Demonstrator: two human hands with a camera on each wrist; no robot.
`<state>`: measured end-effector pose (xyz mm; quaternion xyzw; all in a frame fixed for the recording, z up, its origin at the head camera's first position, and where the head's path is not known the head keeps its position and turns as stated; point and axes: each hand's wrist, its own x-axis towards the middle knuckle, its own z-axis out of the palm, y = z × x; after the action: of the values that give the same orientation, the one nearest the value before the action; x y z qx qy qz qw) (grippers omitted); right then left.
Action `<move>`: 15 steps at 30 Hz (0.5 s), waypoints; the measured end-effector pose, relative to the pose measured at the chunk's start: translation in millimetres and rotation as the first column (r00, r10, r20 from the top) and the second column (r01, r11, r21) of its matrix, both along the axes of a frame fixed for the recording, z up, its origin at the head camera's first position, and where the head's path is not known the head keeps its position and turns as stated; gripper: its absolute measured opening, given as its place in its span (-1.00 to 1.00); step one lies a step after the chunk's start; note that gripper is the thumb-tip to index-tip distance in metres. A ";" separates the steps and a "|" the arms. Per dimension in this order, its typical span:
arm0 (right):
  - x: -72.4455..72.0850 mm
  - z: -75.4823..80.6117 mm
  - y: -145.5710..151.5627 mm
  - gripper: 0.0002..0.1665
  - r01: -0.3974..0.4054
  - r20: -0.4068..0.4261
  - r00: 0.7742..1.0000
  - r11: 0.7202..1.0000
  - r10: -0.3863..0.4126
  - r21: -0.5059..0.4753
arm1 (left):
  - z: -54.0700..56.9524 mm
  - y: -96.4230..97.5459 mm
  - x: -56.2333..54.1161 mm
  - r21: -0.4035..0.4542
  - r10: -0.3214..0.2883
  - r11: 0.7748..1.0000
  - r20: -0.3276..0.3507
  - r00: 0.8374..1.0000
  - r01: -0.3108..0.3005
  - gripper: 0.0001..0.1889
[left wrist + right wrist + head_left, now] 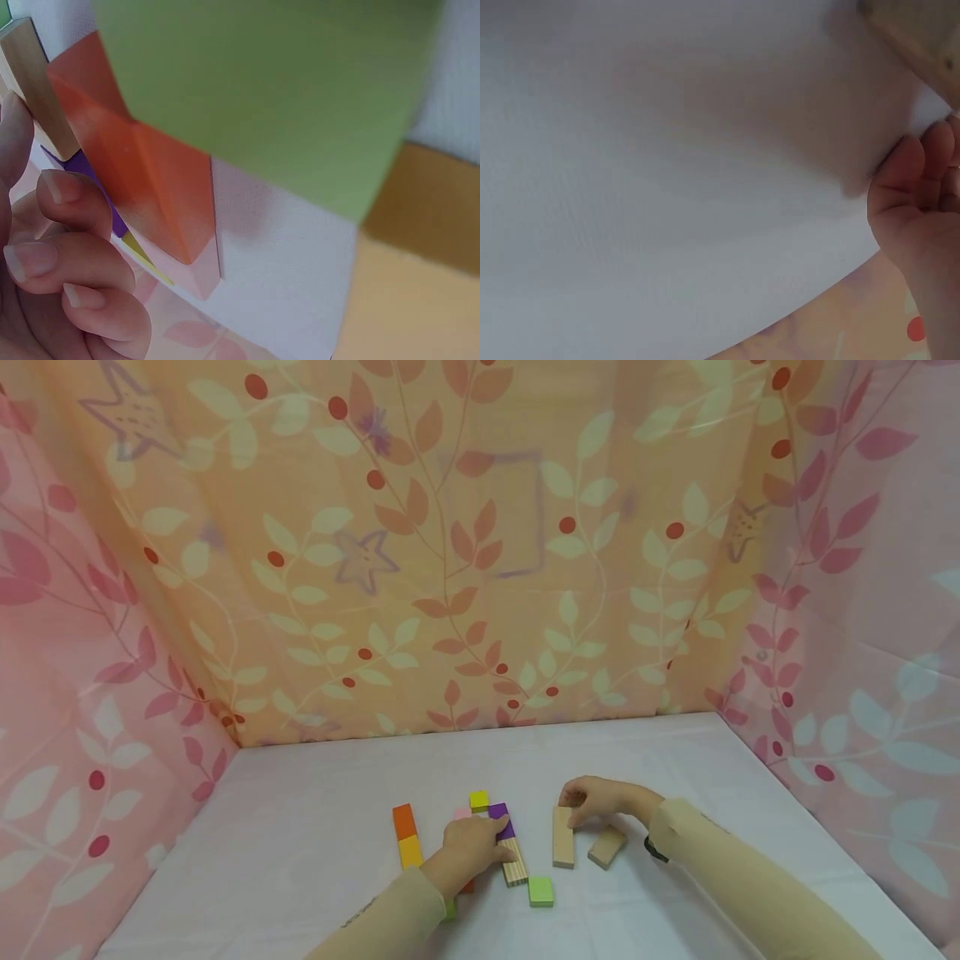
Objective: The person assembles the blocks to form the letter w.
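In the head view my left hand (pixel 468 847) lies over the middle blocks. Its index fingertip touches the purple block (pixel 499 812) and its thumb is at the striped wooden block (pixel 513 864) just below. The left wrist view shows the other fingers bent beside a red-orange block (pixel 142 172), with a green block (pixel 270 90) close to the camera. My right hand (pixel 596 797) holds the far end of a long plain wooden block (pixel 563 843) between thumb and fingers. A shorter wooden block (pixel 607 846) lies under the right wrist.
An orange block (pixel 404 821) and a yellow-orange block (pixel 410 852) lie end to end at left. A bright yellow block (pixel 478 800) sits behind the left hand; a light green block (pixel 541 891) is in front. Patterned cloth (pixel 465 635) surrounds the white table (pixel 315 793).
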<state>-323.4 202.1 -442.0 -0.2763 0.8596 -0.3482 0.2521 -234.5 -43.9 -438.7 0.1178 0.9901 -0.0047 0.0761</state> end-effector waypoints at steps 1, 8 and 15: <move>0.8 -1.1 -0.8 -0.77 0.017 -0.004 1.000 1.000 -0.017 0.012 | -0.9 -0.3 -0.3 -0.002 -0.003 1.000 -0.004 1.000 0.003 -0.35; 3.6 -5.2 -4.2 -0.75 0.027 -0.031 0.999 0.998 -0.026 0.055 | 0.5 -0.9 1.1 0.022 0.007 1.000 0.016 1.000 -0.008 -0.35; 4.7 -7.5 -5.2 -0.76 0.026 -0.034 0.999 0.998 -0.024 0.057 | 1.6 0.0 0.9 0.016 0.011 1.000 0.020 1.000 -0.011 -0.34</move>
<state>-318.6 196.9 -449.5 -0.2637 0.8767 -0.3218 0.2413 -233.6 -43.9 -437.1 0.1130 0.9899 0.0050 0.0850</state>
